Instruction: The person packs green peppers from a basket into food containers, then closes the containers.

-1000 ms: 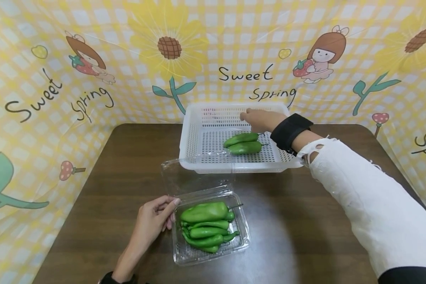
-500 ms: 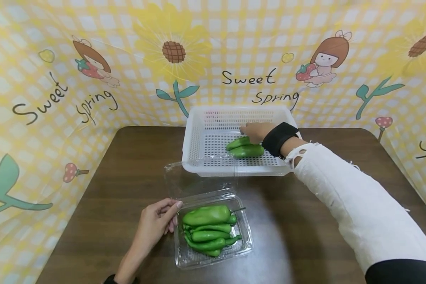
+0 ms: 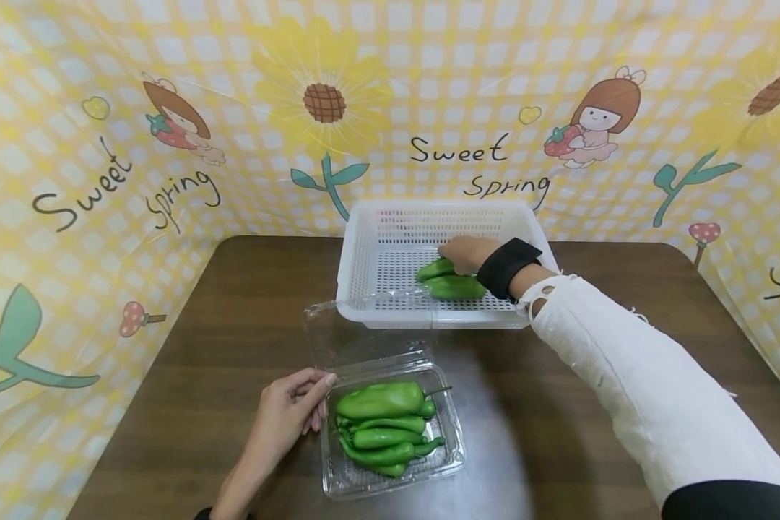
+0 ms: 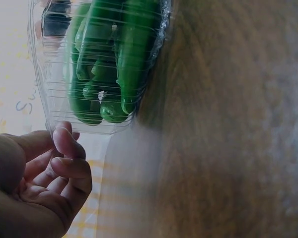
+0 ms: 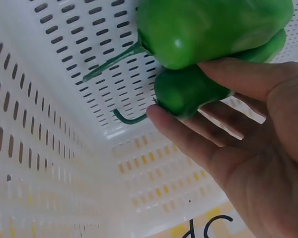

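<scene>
A white slotted basket [image 3: 390,245] at the back of the table holds two green peppers [image 3: 451,285]. My right hand [image 3: 464,253] lies on them. In the right wrist view its thumb [image 5: 248,74] and fingers [image 5: 184,134] sit on either side of the lower pepper [image 5: 186,89], under the larger pepper [image 5: 208,25]. A clear plastic clamshell box [image 3: 338,480] near the front holds several green peppers [image 3: 380,422]. My left hand [image 3: 286,415] rests beside the box with loosely curled fingers, its fingertips at the box's left rim. The left wrist view shows those fingers [image 4: 64,163] just below the box wall [image 4: 44,74], holding nothing.
The box's clear lid [image 3: 364,332] stands open towards the basket. The brown table [image 3: 559,404] is backed by a yellow checked cloth [image 3: 104,144] on the far and side walls. A black strap [image 3: 507,267] is around the right wrist.
My right hand has come back from the basket's far wall and down onto the two peppers. The left hand and the clamshell box have stayed put.
</scene>
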`<state>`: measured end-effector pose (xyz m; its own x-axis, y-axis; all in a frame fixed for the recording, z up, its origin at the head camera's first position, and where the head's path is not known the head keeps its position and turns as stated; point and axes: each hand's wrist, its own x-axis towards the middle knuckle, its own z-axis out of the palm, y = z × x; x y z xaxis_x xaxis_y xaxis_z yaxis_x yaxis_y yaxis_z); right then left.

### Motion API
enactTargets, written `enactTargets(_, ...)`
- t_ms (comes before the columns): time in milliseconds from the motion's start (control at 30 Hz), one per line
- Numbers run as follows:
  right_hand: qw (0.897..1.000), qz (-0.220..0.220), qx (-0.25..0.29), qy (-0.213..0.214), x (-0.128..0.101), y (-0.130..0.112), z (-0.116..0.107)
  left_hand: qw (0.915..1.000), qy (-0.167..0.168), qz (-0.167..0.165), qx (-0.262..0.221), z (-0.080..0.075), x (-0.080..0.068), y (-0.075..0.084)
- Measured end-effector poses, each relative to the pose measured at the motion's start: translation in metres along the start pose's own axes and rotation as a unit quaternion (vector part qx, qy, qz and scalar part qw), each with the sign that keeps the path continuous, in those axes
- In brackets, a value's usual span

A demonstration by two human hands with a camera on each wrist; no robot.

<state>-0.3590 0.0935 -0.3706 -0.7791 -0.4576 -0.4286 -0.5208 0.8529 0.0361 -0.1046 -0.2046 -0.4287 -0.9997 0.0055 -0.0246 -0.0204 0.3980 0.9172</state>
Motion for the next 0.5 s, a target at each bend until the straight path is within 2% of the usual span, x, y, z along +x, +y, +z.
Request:
enactTargets(367,1.0,-0.014,0.004,0.013,-0.0014,0.0037,0.0022,1.0,0.001,-0.002,-0.002,0.0008,-0.0017,0.0013)
enactTargets(500,1.0,-0.002,0.013,0.018,-0.0014,0.0055,0.0014,1.0,0.002,0.003,0.002,0.0009,-0.001,0.0006)
